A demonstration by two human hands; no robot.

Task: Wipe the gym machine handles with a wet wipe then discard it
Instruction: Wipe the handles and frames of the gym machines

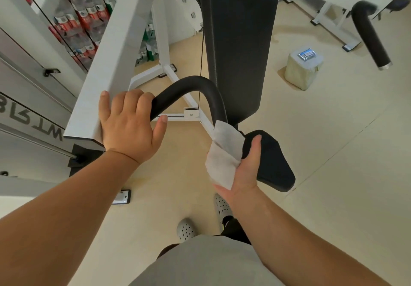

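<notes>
A curved black foam handle (191,86) arches out from the white arm (120,49) of the gym machine. My left hand (129,125) grips the handle's left end where it meets the white arm. My right hand (244,165) is wrapped around the handle's lower right end with a white wet wipe (224,152) pressed between palm and foam. The wipe hides the handle's tip. A second black handle (371,34) hangs at the upper right.
The machine's tall black back pad (238,40) and black seat (275,165) stand just right of my hands. A pale block with a blue wipe packet (307,53) on top sits on the beige floor. Packs of bottles (82,25) are stacked at the upper left.
</notes>
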